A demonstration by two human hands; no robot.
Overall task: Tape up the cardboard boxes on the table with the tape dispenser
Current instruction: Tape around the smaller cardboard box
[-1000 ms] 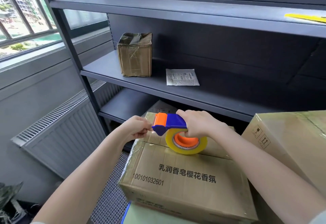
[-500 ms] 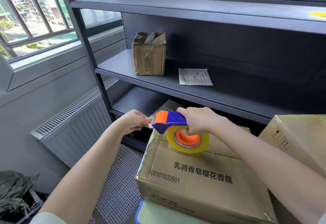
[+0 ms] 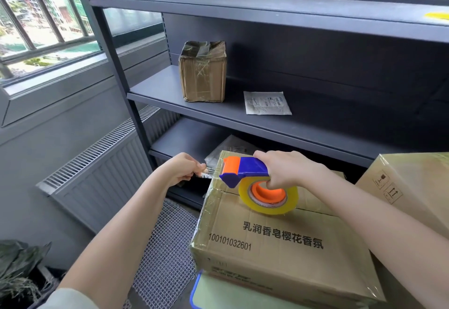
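A cardboard box (image 3: 279, 243) with black printed characters lies in front of me, its top wrapped in clear tape. My right hand (image 3: 281, 170) grips the blue and orange tape dispenser (image 3: 245, 171), whose yellowish roll (image 3: 268, 199) rests on the box's top near the far left corner. My left hand (image 3: 182, 171) is just left of that corner, pinching the clear tape end (image 3: 209, 171) pulled out from the dispenser's orange nose. A second, bigger box (image 3: 413, 187) stands at the right.
A dark metal shelf unit (image 3: 218, 111) rises behind the box, holding a small taped box (image 3: 202, 75) and a flat white packet (image 3: 267, 102). A radiator (image 3: 102, 165) under the window is at left. Mesh flooring (image 3: 165, 248) lies below, with a green, blue-edged surface (image 3: 233, 294) under the box.
My left hand has drawn a short strip of tape out to the left from the dispenser. My view has shifted, so the shelves and boxes sit further right.
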